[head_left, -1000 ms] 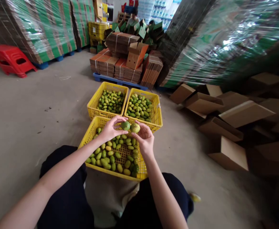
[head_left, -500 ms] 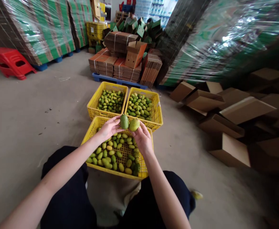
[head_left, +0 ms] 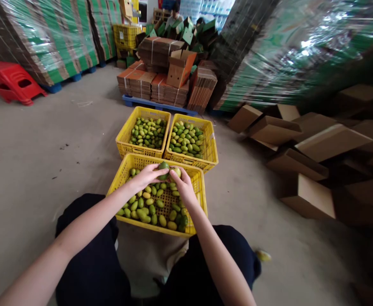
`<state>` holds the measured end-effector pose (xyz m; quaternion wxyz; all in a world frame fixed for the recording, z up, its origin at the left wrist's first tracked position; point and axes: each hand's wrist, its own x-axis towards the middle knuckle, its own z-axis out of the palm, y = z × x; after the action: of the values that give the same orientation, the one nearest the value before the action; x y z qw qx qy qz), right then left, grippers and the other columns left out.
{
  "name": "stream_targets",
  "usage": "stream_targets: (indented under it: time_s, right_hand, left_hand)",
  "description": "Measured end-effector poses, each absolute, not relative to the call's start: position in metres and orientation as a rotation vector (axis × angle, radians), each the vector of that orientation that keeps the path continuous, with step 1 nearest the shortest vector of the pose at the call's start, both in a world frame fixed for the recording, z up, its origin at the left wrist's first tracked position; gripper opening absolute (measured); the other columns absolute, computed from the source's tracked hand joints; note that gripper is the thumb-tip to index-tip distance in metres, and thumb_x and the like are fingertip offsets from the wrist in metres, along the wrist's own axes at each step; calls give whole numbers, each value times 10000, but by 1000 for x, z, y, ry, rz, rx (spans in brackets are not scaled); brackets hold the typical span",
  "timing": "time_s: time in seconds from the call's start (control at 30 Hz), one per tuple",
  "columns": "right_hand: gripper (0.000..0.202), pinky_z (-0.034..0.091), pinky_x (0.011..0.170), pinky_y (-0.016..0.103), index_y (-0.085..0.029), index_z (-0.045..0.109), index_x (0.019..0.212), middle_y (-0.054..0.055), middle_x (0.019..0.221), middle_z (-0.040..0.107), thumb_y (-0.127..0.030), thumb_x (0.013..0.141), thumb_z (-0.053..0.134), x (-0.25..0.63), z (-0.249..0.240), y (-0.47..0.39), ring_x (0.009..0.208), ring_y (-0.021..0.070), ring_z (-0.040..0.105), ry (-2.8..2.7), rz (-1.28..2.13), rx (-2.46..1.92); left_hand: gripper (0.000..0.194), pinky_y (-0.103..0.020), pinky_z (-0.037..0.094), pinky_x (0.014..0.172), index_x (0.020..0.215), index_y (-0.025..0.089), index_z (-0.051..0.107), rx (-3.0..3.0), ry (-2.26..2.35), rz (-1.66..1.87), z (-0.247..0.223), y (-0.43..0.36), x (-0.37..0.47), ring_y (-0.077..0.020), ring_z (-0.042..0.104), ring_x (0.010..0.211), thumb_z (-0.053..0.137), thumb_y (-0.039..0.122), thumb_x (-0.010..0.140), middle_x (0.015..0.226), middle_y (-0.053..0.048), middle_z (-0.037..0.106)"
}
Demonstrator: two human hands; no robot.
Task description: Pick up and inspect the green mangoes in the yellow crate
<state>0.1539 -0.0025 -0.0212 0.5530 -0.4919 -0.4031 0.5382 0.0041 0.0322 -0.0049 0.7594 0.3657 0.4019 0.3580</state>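
Observation:
My left hand (head_left: 147, 176) has its fingers closed around a dark green mango (head_left: 163, 165). Beside it, my right hand (head_left: 185, 185) grips a lighter, yellow-green mango (head_left: 176, 171), partly covered by my fingers. Both fruits are close together, perhaps touching, above the near yellow crate (head_left: 200, 191). Inside that crate lie many loose green and yellowish mangoes (head_left: 144, 216), with the perforated bottom showing through in the middle.
Two more yellow crates, a left one (head_left: 121, 138) and a right one (head_left: 212, 146), hold mangoes behind the near crate. Flattened cartons (head_left: 170, 91) sit on a blue pallet (head_left: 135, 101). Open cardboard boxes (head_left: 314, 197) lie at right, a red stool (head_left: 12, 83) at left. A person (head_left: 174, 17) is at the back.
Both hands have come down slightly toward the near crate with their mangoes. The fruits have turned, and my fingers now cover more of them.

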Motion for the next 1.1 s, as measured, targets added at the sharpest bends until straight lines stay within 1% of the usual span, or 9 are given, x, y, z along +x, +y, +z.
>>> stream_targets:
  time_s: [0.1, 0.17, 0.3, 0.4, 0.5, 0.63, 0.77, 0.93, 1.1]
  right_hand:
    - [341, 459, 541, 258, -246, 590, 808, -52, 653, 594, -532, 680, 725, 150, -27, -2, 599, 142, 545, -765, 1354, -1151]
    - [358, 460, 531, 264, -244, 551, 759, -50, 640, 582, -540, 663, 729, 151, -27, 0, 602, 149, 551, -666, 1399, -1082]
    - [364, 487, 571, 280, -231, 569, 740, -36, 678, 607, -506, 605, 766, 155, -24, 5, 652, 159, 580, -576, 1437, -972]
    - [387, 471, 538, 289, -223, 618, 783, -12, 708, 651, -542, 603, 742, 155, -21, 6, 678, 183, 611, -558, 1461, -974]
    - [428, 411, 462, 278, -209, 632, 821, 9, 696, 667, -590, 638, 697, 153, -19, 4, 624, 182, 609, -579, 1546, -996]
    - [395, 355, 417, 240, -240, 544, 788, -44, 663, 628, -548, 641, 745, 149, -17, 0, 489, 112, 526, -525, 1443, -1019]
    - [407, 335, 410, 221, -240, 494, 715, -95, 555, 511, -424, 579, 831, 147, -18, -2, 443, 82, 462, -545, 1350, -1026]
    - [343, 449, 468, 291, -236, 574, 697, -25, 589, 615, -553, 688, 703, 149, -27, 5, 544, 160, 587, -415, 1346, -1092]
    - [419, 470, 432, 310, -221, 609, 729, 10, 605, 658, -638, 706, 647, 154, -36, 8, 491, 171, 599, -421, 1480, -1093]
  left_hand:
    - [100, -337, 576, 764, 905, 117, 690, 659, 876, 780, -5, 34, 6, -175, 678, 802, 656, 125, 811, 894, -90, 716]
    - [93, -354, 584, 746, 888, 117, 666, 517, 866, 809, -3, 37, 6, -176, 674, 773, 580, 125, 852, 836, -89, 703]
    - [280, -275, 574, 619, 847, 109, 651, 350, 838, 810, 2, 42, 7, -148, 642, 648, 414, 225, 940, 721, -85, 659]
    - [235, -161, 465, 443, 845, 136, 649, 375, 799, 813, 4, 41, 7, -88, 570, 516, 515, 317, 914, 681, -38, 625]
    - [159, -113, 313, 341, 767, 149, 604, 447, 801, 834, 4, 39, 6, -29, 458, 401, 670, 285, 818, 639, 3, 595]
    - [339, -141, 356, 365, 684, 125, 588, 439, 753, 835, 2, 39, 5, -53, 465, 401, 568, 404, 874, 536, -5, 539]
    - [365, -158, 418, 425, 731, 87, 642, 419, 729, 927, 0, 41, 7, -68, 527, 461, 454, 324, 935, 615, -40, 597]
    - [298, -209, 494, 502, 915, 99, 670, 372, 729, 882, -1, 40, 10, -111, 596, 535, 469, 317, 944, 672, -52, 637]
    - [334, -182, 441, 412, 827, 104, 645, 273, 764, 869, 2, 40, 9, -95, 556, 484, 505, 392, 923, 642, -36, 611]
